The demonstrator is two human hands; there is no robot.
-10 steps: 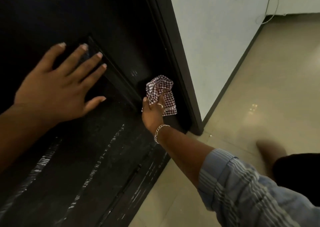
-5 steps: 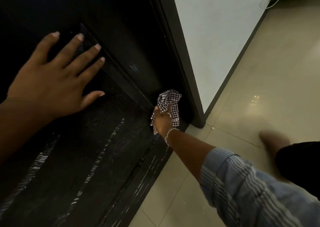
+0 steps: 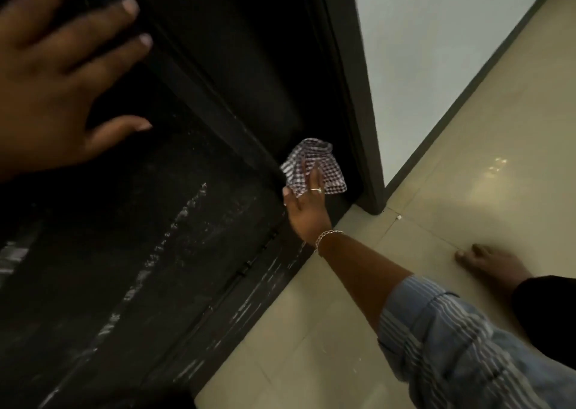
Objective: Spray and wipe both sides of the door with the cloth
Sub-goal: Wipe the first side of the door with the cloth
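Striped sleeve: blue-and-white fabric [image 3: 461, 346] covers the right forearm nearest the camera, rolled back short of the wrist.
Bare foot: it [image 3: 492, 265] stands on the floor to the right of that arm.
Floor: pale glossy tiles [image 3: 311, 330] meet the foot of the door along a diagonal line.
Left hand: it [image 3: 53, 90] lies flat on the door's upper face, fingers straight and spread, thumb out to the side, holding nothing.
Door: dark, almost black panelled wood [image 3: 156, 253], with pale streaks running down its lower face; these look like wet marks, though the dim light makes that uncertain.
Bracelet: a chain [image 3: 327, 237] circles the right wrist.
Right hand: it [image 3: 307, 209] reaches low along the door, fingers pressing the cloth against the wood; a ring shows on one finger.
Cloth: checked white and dark [image 3: 314, 165], bunched under the right fingers near the door's bottom corner, close beside the frame.
Door frame: a dark upright [image 3: 364, 128] reaching down to the floor.
Wall: white [image 3: 436, 50], beyond the frame, edged by a dark skirting strip.
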